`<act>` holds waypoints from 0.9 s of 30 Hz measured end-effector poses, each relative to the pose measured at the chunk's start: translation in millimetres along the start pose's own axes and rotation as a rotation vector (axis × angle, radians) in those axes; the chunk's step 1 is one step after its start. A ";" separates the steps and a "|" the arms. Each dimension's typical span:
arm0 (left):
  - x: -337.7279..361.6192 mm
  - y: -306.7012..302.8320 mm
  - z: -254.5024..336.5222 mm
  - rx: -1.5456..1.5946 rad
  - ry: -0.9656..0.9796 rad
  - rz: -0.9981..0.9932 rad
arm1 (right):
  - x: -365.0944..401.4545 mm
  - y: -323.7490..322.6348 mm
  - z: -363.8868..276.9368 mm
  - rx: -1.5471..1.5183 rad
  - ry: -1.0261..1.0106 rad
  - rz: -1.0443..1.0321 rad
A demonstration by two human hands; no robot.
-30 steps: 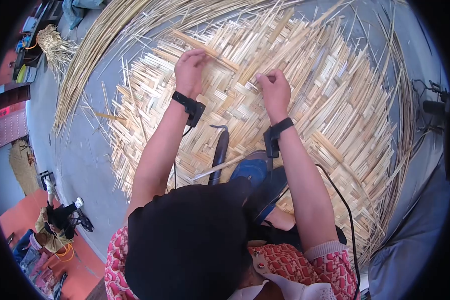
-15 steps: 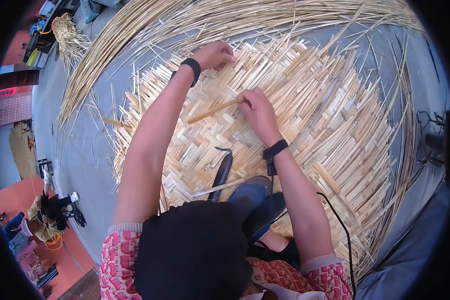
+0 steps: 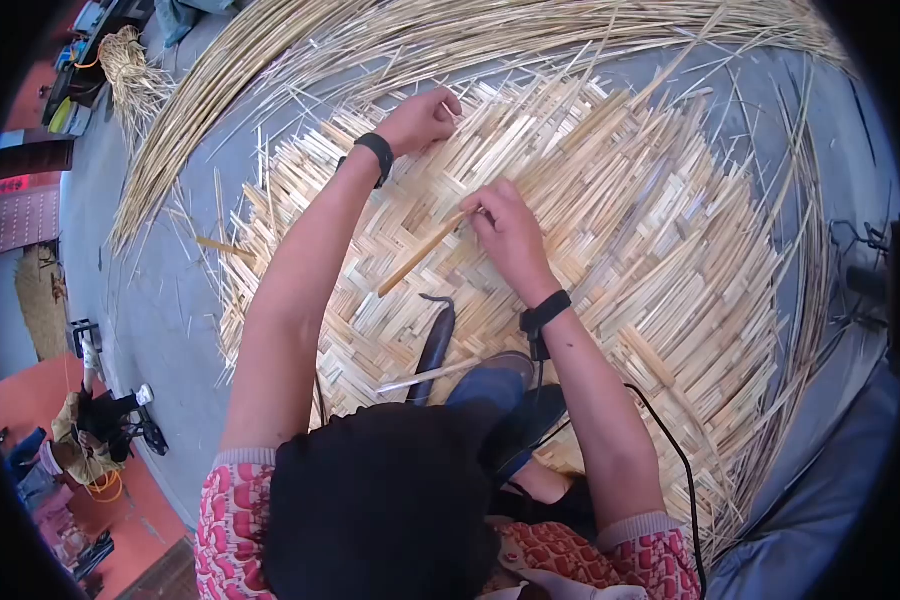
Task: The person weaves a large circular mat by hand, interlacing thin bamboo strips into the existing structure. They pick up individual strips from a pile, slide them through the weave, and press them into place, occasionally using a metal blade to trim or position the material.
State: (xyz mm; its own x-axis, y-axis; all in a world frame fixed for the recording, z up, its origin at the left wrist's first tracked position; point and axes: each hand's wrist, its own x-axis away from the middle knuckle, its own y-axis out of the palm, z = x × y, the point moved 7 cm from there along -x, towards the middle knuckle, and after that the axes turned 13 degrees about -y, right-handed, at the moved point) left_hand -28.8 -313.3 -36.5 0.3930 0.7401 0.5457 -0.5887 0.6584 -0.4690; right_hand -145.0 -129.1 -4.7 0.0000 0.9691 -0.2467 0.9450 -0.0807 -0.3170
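A woven mat of flat, pale reed strips spreads over the floor, its edges ragged with loose ends. My right hand is closed above the middle of the mat, pinching one end of a yellowish reed strip that slants down to the left. Over the mat's far left edge, my left hand has its fingers curled down among the strips; what they grip, if anything, is hidden. A dark-handled tool with a hooked tip lies on the weave between my forearms.
Long bundled reeds curve along the far side. My shoe stands on the mat. A black cable runs past my right arm. Metal equipment stands at right; a person sits at far left.
The reed strip in my right hand has tilted more steeply, its free end lower. Both hands have shifted slightly left, and the left hand slightly downward.
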 end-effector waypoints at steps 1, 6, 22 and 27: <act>0.2 -4.0 0.6 0.000 0.001 0.000 | 0.8 -0.8 -1.3 0.001 -0.001 0.001; 5.7 -16.5 7.9 -0.079 0.060 -0.013 | 0.7 -0.4 -4.2 0.002 0.009 -0.015; 20.2 -27.9 -9.0 -0.262 0.077 0.062 | -14.1 0.7 -12.1 0.158 -0.097 -0.102; 6.8 -9.9 -14.0 -0.186 0.061 -0.013 | -62.5 -1.7 27.9 -0.217 0.399 0.070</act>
State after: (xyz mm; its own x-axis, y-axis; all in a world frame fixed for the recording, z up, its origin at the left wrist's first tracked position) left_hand -10.4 -312.9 -37.9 0.4454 0.7343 0.5122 -0.4444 0.6780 -0.5855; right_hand -155.7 -196.0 -14.3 0.1517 0.9805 0.1252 0.9850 -0.1394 -0.1022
